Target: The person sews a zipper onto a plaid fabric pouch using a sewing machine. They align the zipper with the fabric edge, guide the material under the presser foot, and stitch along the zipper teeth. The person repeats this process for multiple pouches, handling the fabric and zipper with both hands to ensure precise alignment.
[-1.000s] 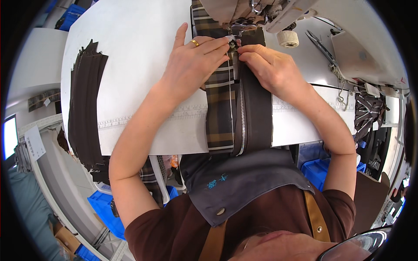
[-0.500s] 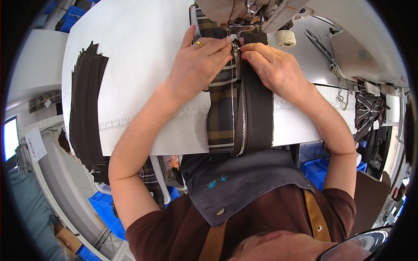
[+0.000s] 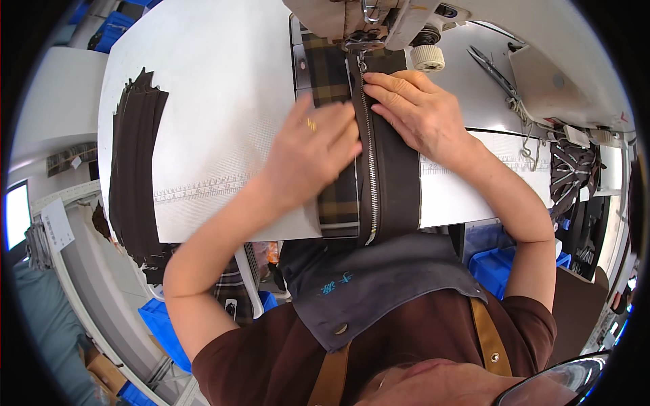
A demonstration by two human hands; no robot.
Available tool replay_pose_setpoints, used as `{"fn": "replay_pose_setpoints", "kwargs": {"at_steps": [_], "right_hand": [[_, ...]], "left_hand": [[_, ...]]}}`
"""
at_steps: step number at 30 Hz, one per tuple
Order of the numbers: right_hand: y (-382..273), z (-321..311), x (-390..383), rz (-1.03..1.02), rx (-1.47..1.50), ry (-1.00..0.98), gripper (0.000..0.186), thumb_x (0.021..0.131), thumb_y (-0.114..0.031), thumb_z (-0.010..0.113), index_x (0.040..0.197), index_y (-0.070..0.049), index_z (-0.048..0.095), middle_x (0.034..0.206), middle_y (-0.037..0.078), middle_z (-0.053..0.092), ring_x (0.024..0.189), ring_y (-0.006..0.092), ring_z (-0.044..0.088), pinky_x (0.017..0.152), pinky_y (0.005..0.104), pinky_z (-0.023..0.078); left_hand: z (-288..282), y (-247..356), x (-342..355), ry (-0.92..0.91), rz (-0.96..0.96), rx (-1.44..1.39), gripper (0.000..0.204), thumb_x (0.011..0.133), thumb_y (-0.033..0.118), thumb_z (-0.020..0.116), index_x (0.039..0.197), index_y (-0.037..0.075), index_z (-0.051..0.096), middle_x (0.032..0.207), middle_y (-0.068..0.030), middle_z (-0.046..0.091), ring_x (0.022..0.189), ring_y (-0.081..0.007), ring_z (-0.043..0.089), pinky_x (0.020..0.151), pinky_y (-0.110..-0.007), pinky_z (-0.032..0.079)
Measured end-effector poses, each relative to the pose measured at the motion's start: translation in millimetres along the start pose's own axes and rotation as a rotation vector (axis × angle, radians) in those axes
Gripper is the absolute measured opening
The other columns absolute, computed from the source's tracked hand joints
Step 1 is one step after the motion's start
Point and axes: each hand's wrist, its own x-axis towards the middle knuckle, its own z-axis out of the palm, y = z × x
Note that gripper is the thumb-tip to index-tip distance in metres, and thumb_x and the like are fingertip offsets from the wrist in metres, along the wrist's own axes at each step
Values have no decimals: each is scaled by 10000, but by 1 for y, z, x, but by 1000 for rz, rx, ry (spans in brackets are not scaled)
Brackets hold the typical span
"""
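Note:
A metal zipper [image 3: 372, 183] runs lengthwise along a dark band [image 3: 399, 196] beside brown plaid fabric [image 3: 337, 206], reaching under the presser foot [image 3: 362, 43] of the sewing machine [image 3: 409, 19]. My right hand [image 3: 425, 118] rests over the upper zipper and band, fingers together and closed at the zipper edge near its pull. My left hand [image 3: 308, 152], with a gold ring, is smeared by motion over the left side of the plaid fabric, its fingertips close to the zipper; whether it grips anything is unclear.
A stack of dark strips [image 3: 135, 169] lies on the white table [image 3: 196, 88] at left. Scissors [image 3: 489, 66] lie right of the machine, above a heap of zippered pieces [image 3: 569, 172]. Blue bins [image 3: 491, 267] sit below the table; a printed ruler crosses its front.
My left hand has moved down and left, away from the presser foot, and is blurred. The zipper's upper part now shows up to the foot. The plaid fabric shifted slightly left.

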Motion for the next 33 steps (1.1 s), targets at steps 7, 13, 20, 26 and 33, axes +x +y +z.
{"fn": "replay_pose_setpoints", "kwargs": {"at_steps": [7, 13, 20, 26, 33], "right_hand": [[-5, 0, 1, 1, -47, -66, 312, 808, -226, 699, 1086, -89, 671, 1108, 15, 632, 930, 191, 562, 784, 318, 484], [-5, 1, 1, 9, -46, -69, 321, 816, -238, 694, 1103, -95, 668, 1094, 10, 629, 919, 190, 554, 780, 322, 480], [-5, -1, 3, 15, -32, -77, 327, 809, -228, 699, 1105, -94, 661, 1103, 6, 622, 939, 193, 557, 787, 330, 480], [-4, -3, 3, 17, -11, -117, 325, 799, -180, 694, 1101, -71, 646, 1133, 39, 608, 966, 230, 565, 804, 351, 480], [-6, -6, 5, -5, -19, -130, 360, 781, -124, 702, 1129, -57, 643, 1174, 58, 607, 965, 251, 566, 828, 362, 470]], "left_hand": [[-6, 6, -3, 55, -115, -229, 234, 797, 130, 672, 997, 8, 658, 1127, -102, 641, 1037, -221, 598, 933, -447, 444], [20, -34, 17, 81, 3, 120, 297, 825, 221, 687, 1062, 47, 647, 1205, -21, 612, 1065, -167, 562, 982, -503, 394], [20, -30, 23, 69, -56, 52, 222, 821, 134, 655, 1016, 45, 597, 1173, -31, 591, 1005, -201, 562, 979, -533, 381], [31, -32, 23, 116, -89, 30, 221, 805, 98, 658, 1013, 61, 593, 1156, -36, 614, 974, -207, 585, 983, -462, 369], [13, -22, 22, 34, -83, 181, 300, 797, 194, 674, 1067, 69, 638, 1171, -46, 617, 1078, -243, 555, 971, -543, 350]]}}
